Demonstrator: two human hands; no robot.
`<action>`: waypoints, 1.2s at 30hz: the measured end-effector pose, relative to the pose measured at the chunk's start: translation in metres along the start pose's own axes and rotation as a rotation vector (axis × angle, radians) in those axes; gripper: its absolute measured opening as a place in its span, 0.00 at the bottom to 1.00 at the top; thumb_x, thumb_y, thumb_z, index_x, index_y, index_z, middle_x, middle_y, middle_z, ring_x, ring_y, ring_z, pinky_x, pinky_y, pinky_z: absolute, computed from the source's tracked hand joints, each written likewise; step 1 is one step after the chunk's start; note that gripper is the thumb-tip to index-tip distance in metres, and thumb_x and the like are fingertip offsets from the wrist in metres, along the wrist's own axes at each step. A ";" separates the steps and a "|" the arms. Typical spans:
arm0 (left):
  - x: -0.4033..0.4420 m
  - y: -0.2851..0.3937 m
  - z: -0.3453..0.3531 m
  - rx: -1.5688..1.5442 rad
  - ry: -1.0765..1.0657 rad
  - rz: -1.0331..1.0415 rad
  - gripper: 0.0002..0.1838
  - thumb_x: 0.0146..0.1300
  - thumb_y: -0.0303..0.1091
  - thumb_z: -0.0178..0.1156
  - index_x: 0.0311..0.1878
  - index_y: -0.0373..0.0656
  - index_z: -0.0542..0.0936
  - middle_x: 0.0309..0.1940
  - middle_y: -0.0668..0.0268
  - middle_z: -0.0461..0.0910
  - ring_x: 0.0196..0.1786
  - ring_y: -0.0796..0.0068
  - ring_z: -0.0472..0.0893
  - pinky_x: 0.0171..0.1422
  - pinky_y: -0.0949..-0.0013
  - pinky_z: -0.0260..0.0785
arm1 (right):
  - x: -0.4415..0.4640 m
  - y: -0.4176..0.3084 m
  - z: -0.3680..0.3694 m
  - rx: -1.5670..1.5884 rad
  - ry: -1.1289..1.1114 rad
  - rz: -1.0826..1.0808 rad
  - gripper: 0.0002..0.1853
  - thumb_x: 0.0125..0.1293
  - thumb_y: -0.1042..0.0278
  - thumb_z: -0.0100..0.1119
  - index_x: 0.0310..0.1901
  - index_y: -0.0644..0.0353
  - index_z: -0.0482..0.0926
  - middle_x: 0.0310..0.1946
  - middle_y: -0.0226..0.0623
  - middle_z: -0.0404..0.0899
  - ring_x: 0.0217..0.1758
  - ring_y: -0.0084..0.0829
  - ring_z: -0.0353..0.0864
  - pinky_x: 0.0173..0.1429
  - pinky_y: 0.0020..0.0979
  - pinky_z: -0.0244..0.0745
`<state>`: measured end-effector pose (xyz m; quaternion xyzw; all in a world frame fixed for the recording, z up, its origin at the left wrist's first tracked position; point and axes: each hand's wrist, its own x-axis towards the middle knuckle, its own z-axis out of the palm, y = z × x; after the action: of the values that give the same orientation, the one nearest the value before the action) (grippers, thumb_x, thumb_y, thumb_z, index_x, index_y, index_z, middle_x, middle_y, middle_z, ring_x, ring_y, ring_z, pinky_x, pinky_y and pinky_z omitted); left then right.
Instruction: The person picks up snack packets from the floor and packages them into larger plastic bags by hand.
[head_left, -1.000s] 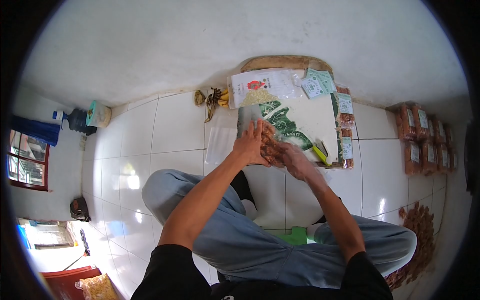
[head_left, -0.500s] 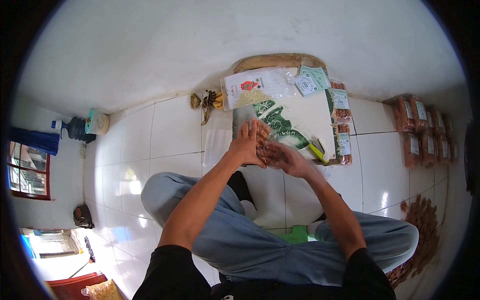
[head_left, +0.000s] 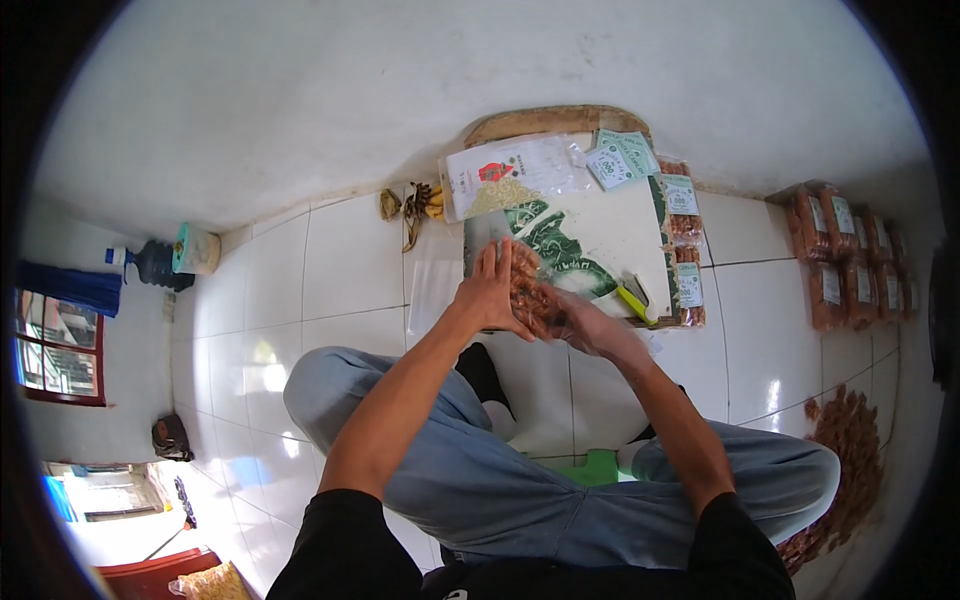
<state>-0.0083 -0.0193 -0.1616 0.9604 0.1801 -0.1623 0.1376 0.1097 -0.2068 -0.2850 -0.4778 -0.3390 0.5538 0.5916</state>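
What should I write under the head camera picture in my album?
Left hand on a plastic bag of brown pieces, blurred right hand at its edge, lime-green stapler close by.

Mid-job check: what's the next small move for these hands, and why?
I'd probably use the right hand to even out the brown pieces in the clear plastic bag, while the left hand steadies its side. The pieces look bunched between the hands, and neither holds the green stapler, so sealing seems premature.
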 end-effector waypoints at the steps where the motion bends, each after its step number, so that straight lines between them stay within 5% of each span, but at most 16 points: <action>1: -0.001 0.000 0.001 0.002 -0.001 0.000 0.92 0.17 0.71 0.80 0.77 0.37 0.29 0.77 0.41 0.40 0.79 0.41 0.46 0.76 0.52 0.61 | -0.002 -0.005 0.003 -0.145 0.018 -0.044 0.30 0.74 0.63 0.55 0.72 0.65 0.59 0.58 0.43 0.75 0.64 0.31 0.74 0.63 0.39 0.72; 4: -0.003 0.001 0.003 -0.033 0.040 0.032 0.90 0.17 0.69 0.81 0.76 0.33 0.33 0.76 0.39 0.41 0.78 0.38 0.47 0.75 0.46 0.60 | -0.012 -0.051 0.033 -0.490 0.078 -0.303 0.33 0.66 0.79 0.57 0.72 0.61 0.59 0.63 0.46 0.71 0.63 0.39 0.75 0.64 0.37 0.73; 7: -0.004 0.002 0.007 -0.014 0.061 0.035 0.90 0.18 0.71 0.80 0.77 0.34 0.33 0.76 0.40 0.41 0.78 0.39 0.46 0.75 0.46 0.60 | -0.004 -0.043 0.036 0.354 0.124 0.065 0.33 0.65 0.81 0.57 0.72 0.61 0.60 0.63 0.46 0.71 0.64 0.41 0.74 0.64 0.39 0.74; 10: -0.004 0.005 0.005 -0.003 0.080 0.027 0.91 0.15 0.73 0.79 0.77 0.38 0.32 0.78 0.45 0.37 0.79 0.42 0.45 0.72 0.44 0.64 | -0.006 -0.043 0.039 -0.567 0.191 -0.370 0.35 0.61 0.81 0.63 0.69 0.61 0.62 0.58 0.50 0.74 0.64 0.45 0.74 0.67 0.37 0.71; 12: -0.004 0.006 0.002 0.014 0.053 -0.002 0.91 0.16 0.75 0.77 0.78 0.39 0.33 0.79 0.46 0.37 0.80 0.44 0.45 0.73 0.43 0.63 | -0.012 -0.059 0.042 -0.756 0.206 -0.261 0.33 0.61 0.83 0.60 0.68 0.59 0.63 0.56 0.51 0.74 0.63 0.50 0.73 0.64 0.38 0.72; 16: -0.004 0.006 0.006 0.043 0.091 0.009 0.90 0.16 0.76 0.77 0.78 0.39 0.34 0.79 0.47 0.38 0.80 0.47 0.46 0.73 0.43 0.61 | -0.011 -0.057 0.036 -0.418 0.155 -0.395 0.32 0.60 0.87 0.58 0.67 0.63 0.65 0.55 0.50 0.74 0.59 0.44 0.78 0.58 0.37 0.78; 18: -0.004 0.006 0.006 0.126 0.146 0.039 0.90 0.16 0.76 0.76 0.78 0.40 0.35 0.79 0.48 0.40 0.80 0.48 0.47 0.74 0.44 0.59 | -0.010 -0.061 0.040 -0.704 0.241 -0.428 0.29 0.61 0.84 0.59 0.66 0.64 0.66 0.49 0.52 0.77 0.54 0.49 0.79 0.55 0.39 0.78; 25: -0.004 0.001 0.008 0.102 0.198 0.119 0.89 0.16 0.78 0.74 0.78 0.38 0.39 0.78 0.47 0.43 0.79 0.47 0.49 0.74 0.44 0.58 | -0.005 -0.059 0.041 -0.915 0.339 -0.494 0.33 0.54 0.83 0.64 0.64 0.64 0.67 0.46 0.53 0.79 0.46 0.55 0.79 0.49 0.45 0.76; 31: 0.000 -0.003 0.015 0.098 0.252 0.195 0.88 0.16 0.77 0.74 0.78 0.36 0.42 0.77 0.41 0.43 0.78 0.41 0.48 0.78 0.47 0.54 | -0.008 -0.062 0.034 -0.827 0.251 -0.429 0.33 0.53 0.82 0.64 0.64 0.64 0.70 0.50 0.50 0.79 0.50 0.51 0.80 0.53 0.43 0.76; 34: 0.002 -0.006 0.018 0.054 0.247 0.223 0.87 0.16 0.77 0.74 0.78 0.35 0.42 0.76 0.40 0.42 0.78 0.38 0.47 0.79 0.47 0.50 | -0.002 -0.057 0.035 -0.469 0.126 -0.268 0.31 0.56 0.81 0.62 0.65 0.64 0.69 0.53 0.48 0.80 0.55 0.43 0.80 0.57 0.40 0.75; 36: 0.004 -0.008 0.018 0.037 0.262 0.252 0.87 0.18 0.77 0.75 0.77 0.35 0.42 0.76 0.40 0.41 0.78 0.38 0.46 0.80 0.48 0.49 | -0.004 -0.055 0.042 0.229 0.056 -0.200 0.31 0.58 0.81 0.61 0.66 0.64 0.68 0.54 0.48 0.79 0.58 0.39 0.80 0.60 0.39 0.75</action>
<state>-0.0128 -0.0171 -0.1812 0.9906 0.0717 -0.0207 0.1148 0.0886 -0.1992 -0.2194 -0.3864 -0.3031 0.5137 0.7035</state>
